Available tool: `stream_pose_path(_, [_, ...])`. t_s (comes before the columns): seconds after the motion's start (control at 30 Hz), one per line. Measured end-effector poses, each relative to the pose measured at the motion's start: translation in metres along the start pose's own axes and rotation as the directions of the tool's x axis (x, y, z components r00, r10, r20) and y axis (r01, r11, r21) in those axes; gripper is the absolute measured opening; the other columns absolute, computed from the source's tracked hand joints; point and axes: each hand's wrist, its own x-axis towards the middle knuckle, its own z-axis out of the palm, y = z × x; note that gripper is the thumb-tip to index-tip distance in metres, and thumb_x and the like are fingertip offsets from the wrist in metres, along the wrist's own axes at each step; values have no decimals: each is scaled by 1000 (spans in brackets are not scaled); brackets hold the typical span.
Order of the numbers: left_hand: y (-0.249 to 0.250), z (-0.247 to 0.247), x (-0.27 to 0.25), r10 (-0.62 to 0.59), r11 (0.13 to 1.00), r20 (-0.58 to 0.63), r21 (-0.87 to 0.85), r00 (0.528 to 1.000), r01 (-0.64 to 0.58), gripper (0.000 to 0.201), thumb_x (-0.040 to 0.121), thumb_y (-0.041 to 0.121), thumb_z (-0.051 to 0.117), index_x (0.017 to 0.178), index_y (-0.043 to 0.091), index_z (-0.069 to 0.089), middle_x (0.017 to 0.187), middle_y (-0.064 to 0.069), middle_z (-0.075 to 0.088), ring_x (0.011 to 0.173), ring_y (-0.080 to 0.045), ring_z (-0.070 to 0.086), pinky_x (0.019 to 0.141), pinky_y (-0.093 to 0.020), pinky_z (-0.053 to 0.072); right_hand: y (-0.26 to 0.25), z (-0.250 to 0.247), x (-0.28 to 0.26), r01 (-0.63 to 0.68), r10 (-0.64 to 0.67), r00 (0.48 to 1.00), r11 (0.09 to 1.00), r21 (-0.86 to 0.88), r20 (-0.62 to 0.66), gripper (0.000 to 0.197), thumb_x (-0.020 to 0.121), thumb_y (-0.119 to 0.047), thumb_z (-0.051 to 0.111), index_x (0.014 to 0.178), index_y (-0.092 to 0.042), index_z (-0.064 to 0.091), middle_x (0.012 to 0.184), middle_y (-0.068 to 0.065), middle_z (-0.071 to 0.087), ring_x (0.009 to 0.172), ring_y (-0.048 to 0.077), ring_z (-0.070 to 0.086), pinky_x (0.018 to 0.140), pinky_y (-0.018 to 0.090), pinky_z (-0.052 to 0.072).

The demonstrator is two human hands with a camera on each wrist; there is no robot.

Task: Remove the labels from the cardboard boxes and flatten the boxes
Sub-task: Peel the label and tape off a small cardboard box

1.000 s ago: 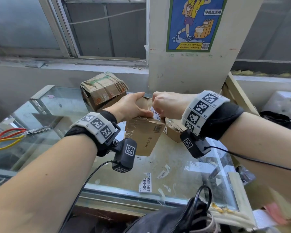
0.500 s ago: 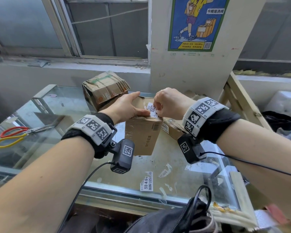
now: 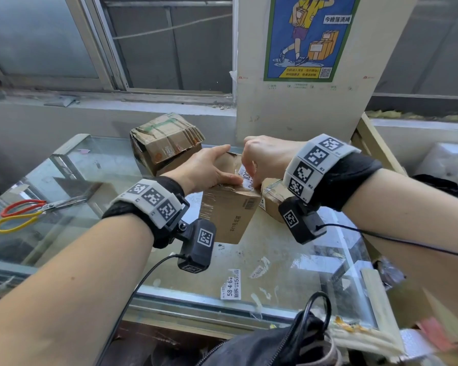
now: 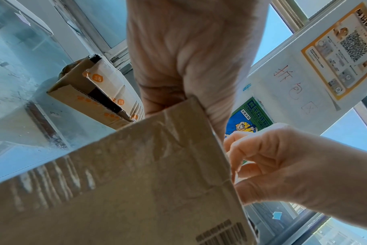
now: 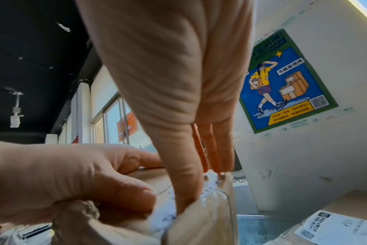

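Note:
A small brown cardboard box stands upright on the glass counter. My left hand grips its top end, thumb on the near face and fingers over the far side. My right hand pinches the white label at the box's top edge, and part of the label is lifted off the cardboard. In the left wrist view the box fills the lower half, with the right hand's fingers curled at its edge. In the right wrist view the label is crumpled under the fingertips.
A bundle of flattened boxes lies behind the left hand. Another labelled box sits under the right wrist. Scissors lie at the counter's left. A loose label and paper scraps lie on the glass. A black bag is at the near edge.
My right wrist has dropped and swung a little right while its fingers stay on the label. The left hand and the box have barely moved.

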Motion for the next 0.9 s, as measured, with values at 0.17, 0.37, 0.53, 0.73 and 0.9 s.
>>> stream_pose_path(0.17, [-5,-2,0,1,1000,-10,-7,1000,-1,88,67,40,84,144,27,44,129,4,53,117,-15,52,104,-30,42,2,10,5,50,-50,999,999,-14,-11,25,84,-11,67,67,-18,50,110,8,59,100,26,58,78,31,45])
stream_pose_path(0.37, [-13,-7,2,-15,1000,-43,-15,999,14,79,67,39,85,136,25,50,124,-3,57,110,-17,56,100,-33,46,-3,24,2,27,-23,993,999,37,-115,7,95,-9,49,89,-12,49,87,6,52,77,23,47,67,28,34])
stream_pose_path(0.53, [-14,-6,1,-17,999,-65,-38,998,14,76,69,40,83,136,23,51,123,-2,57,110,-17,55,99,-32,46,-4,32,2,8,7,976,998,68,-219,11,95,-8,48,86,-10,42,80,7,48,71,26,45,63,31,32])
stream_pose_path(0.73, [-14,-5,2,-30,997,-61,-67,998,26,77,69,39,83,136,23,50,124,-3,57,111,-18,55,101,-35,46,-3,31,3,-54,102,973,973,227,-208,9,91,-11,57,84,-13,51,87,3,52,81,23,48,70,28,36])
stream_pose_path(0.9, [-14,-5,0,-29,996,-48,-84,998,25,79,70,38,83,139,23,49,126,-3,56,112,-18,55,100,-33,46,5,14,2,-39,69,994,946,322,-82,15,90,-27,63,98,-15,68,100,-2,55,92,13,49,78,23,35])
